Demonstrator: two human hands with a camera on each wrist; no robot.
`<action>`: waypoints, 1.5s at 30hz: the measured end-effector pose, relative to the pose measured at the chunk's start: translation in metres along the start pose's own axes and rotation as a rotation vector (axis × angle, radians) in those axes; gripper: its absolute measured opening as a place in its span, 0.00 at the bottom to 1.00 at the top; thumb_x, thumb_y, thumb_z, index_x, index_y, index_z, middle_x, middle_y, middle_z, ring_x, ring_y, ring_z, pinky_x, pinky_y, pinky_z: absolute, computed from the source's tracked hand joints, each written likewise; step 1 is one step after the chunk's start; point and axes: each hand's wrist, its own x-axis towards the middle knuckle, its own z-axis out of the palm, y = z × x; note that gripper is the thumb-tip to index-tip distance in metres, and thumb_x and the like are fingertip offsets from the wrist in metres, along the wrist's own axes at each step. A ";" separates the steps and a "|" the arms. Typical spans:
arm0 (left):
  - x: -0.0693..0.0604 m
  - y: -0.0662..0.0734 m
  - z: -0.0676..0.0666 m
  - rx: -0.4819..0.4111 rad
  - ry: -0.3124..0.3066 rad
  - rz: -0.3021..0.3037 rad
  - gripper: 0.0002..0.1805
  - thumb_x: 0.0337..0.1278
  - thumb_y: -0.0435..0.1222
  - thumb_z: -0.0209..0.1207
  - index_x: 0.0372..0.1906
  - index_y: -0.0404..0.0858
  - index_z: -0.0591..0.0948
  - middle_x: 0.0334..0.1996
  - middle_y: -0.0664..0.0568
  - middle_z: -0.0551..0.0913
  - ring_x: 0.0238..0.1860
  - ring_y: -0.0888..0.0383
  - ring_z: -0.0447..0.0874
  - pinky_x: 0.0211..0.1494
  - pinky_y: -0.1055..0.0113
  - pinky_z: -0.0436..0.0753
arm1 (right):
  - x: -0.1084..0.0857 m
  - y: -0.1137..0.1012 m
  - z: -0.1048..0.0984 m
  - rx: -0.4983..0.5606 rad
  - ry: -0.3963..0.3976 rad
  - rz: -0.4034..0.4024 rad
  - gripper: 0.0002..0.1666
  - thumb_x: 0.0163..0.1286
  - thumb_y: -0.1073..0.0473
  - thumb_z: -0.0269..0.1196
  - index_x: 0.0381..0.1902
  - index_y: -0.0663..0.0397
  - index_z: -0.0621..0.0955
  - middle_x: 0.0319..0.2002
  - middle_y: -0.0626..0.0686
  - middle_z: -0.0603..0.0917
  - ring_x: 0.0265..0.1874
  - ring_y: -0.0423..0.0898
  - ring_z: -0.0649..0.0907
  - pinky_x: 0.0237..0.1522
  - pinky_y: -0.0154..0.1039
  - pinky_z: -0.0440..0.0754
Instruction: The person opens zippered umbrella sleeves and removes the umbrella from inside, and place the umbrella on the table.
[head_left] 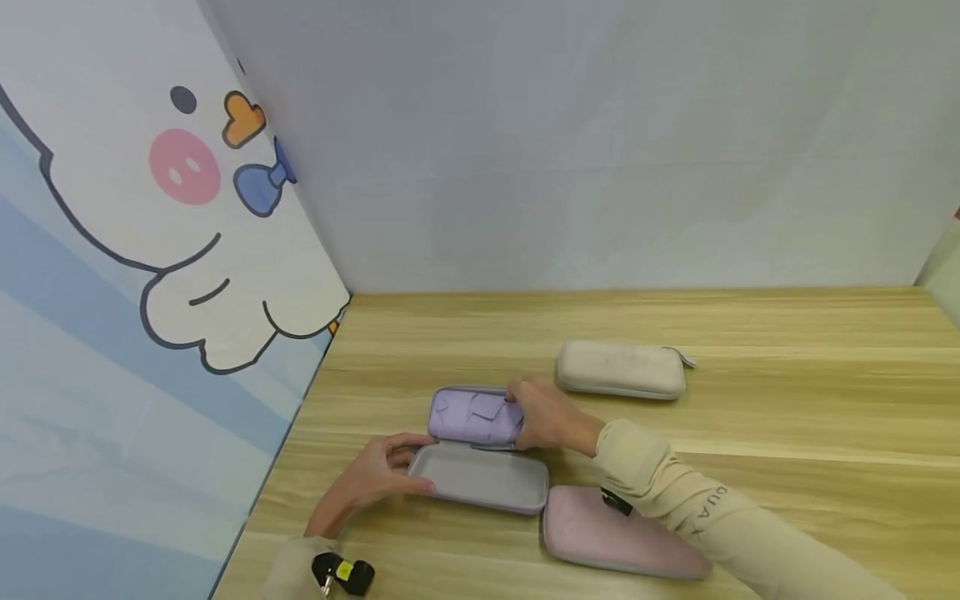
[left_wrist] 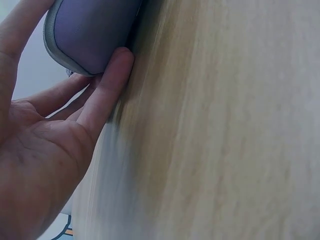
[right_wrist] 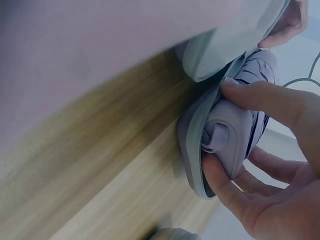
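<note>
An opened zip case [head_left: 480, 477] lies on the table in the head view, its shallow grey-lined half nearer the person. The farther half holds a folded lilac bundle [head_left: 474, 417] with dark lines across it; in the right wrist view it looks rolled, with a small loop at its end. My left hand [head_left: 375, 475] grips the left end of the case, thumb on the near half and fingers by the hinge. My right hand [head_left: 547, 412] grasps the right end of the bundle between thumb and fingers [right_wrist: 227, 187]. What the bundle is, I cannot tell.
A closed pink case [head_left: 622, 529] lies at the near right, partly under the right forearm. Farther back sits a closed beige case [head_left: 621, 369] with a zip pull. A pale curtain [head_left: 600, 167] stands behind the wooden table [head_left: 787, 375], and a cartoon-printed sheet [head_left: 97, 400] is at the left.
</note>
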 end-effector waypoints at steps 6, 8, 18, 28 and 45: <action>0.001 -0.001 0.000 0.005 0.004 -0.010 0.37 0.42 0.32 0.72 0.59 0.25 0.71 0.47 0.36 0.81 0.45 0.51 0.82 0.43 0.64 0.81 | -0.001 -0.002 -0.004 0.007 0.069 -0.010 0.27 0.29 0.63 0.76 0.33 0.66 0.82 0.33 0.57 0.83 0.35 0.51 0.80 0.39 0.44 0.79; 0.001 -0.001 0.000 0.014 0.009 -0.008 0.36 0.42 0.32 0.72 0.59 0.25 0.71 0.47 0.36 0.81 0.45 0.51 0.81 0.43 0.65 0.81 | -0.001 -0.003 -0.006 0.015 0.081 -0.004 0.27 0.28 0.64 0.75 0.33 0.66 0.83 0.33 0.57 0.84 0.34 0.51 0.81 0.38 0.45 0.79; 0.001 -0.001 0.000 0.000 0.016 -0.015 0.36 0.43 0.32 0.72 0.59 0.24 0.71 0.49 0.35 0.79 0.47 0.49 0.81 0.45 0.65 0.80 | -0.009 0.000 -0.014 0.054 0.111 -0.028 0.25 0.28 0.65 0.76 0.32 0.67 0.85 0.30 0.56 0.86 0.28 0.46 0.80 0.31 0.40 0.79; -0.001 0.000 0.000 0.025 0.037 -0.034 0.37 0.43 0.34 0.72 0.60 0.25 0.70 0.55 0.35 0.76 0.49 0.49 0.80 0.47 0.66 0.79 | -0.016 -0.001 -0.022 0.079 0.120 -0.052 0.26 0.30 0.66 0.73 0.34 0.66 0.85 0.32 0.57 0.86 0.30 0.47 0.82 0.33 0.40 0.81; 0.000 0.002 -0.003 0.087 0.044 -0.039 0.34 0.45 0.37 0.71 0.59 0.31 0.74 0.48 0.41 0.81 0.42 0.53 0.82 0.42 0.68 0.78 | -0.004 -0.009 -0.056 0.111 0.171 -0.066 0.25 0.35 0.64 0.74 0.37 0.64 0.84 0.34 0.55 0.86 0.37 0.51 0.83 0.37 0.44 0.81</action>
